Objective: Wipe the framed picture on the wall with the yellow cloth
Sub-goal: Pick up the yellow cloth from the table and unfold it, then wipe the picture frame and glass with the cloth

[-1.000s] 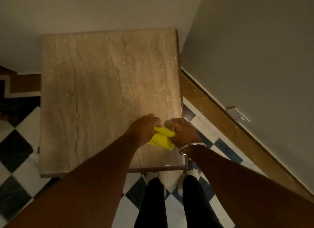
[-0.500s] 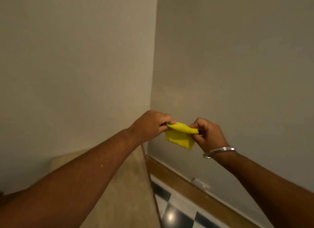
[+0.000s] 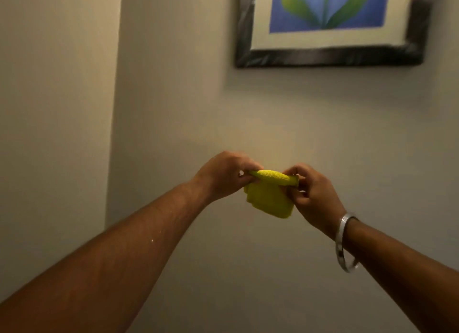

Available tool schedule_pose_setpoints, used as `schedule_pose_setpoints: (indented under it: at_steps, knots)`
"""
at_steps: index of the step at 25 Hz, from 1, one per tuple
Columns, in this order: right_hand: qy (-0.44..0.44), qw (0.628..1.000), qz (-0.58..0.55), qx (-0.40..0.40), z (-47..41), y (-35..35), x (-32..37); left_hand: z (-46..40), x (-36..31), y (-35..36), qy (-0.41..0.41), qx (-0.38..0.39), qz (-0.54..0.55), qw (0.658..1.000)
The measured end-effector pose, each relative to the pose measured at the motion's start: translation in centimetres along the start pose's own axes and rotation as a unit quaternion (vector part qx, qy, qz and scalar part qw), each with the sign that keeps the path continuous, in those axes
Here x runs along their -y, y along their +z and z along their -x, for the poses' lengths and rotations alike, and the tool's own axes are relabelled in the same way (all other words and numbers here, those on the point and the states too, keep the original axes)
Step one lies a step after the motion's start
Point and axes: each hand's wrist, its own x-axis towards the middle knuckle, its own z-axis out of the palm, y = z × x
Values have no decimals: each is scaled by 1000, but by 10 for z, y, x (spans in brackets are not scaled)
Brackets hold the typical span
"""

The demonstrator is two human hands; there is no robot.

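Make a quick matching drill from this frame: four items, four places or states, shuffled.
Items:
1. yellow cloth
2. framed picture
3. bangle
4. left hand

Places or states:
A. on the right wrist
B. pinching the cloth's left end
C. hanging on the wall, upper right, cut off by the top edge
D. folded, held between both hands, below the frame

Pairs: 1-D, 2-C, 3-A, 4-B. The right hand grips the cloth's other end.
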Motion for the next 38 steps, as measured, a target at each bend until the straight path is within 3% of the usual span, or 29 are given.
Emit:
schedule_pose_setpoints:
  at_steps: [4, 11, 15, 19, 22, 26, 30, 34, 38]
  knots:
    - [-36, 997, 46, -46, -36, -84, -24, -98, -23, 22, 41, -36, -13, 998]
    - [-72, 982, 140, -108, -108, -180, -17, -220, -23, -1, 78, -115, 96, 986]
    - [-125, 937, 245, -216, -153, -216, 1, -287, -29, -21, 81, -157, 107, 978]
    - [-92, 870, 436, -209, -197, -248, 2, -341, -42, -12, 33, -241, -6, 970]
    - [-31, 843, 522, -130, -215, -250, -4, -362, -49, -1, -20, -247, -26, 968]
    - [-2, 860, 471, -198, -223, -217, -25, -369, -43, 22, -22, -318, -25, 948]
    - [24, 839, 508, -195, -226, -186, -46, -350, -16, 37, -19, -401, -182, 898]
    - [-33, 827, 514, -225, -223, -194, -67, -341, 2, 38, -64, -378, -241, 891]
    - [-48, 810, 528, -252, -249, -244, -75, -345, 5, 41, -55, -374, -242, 894]
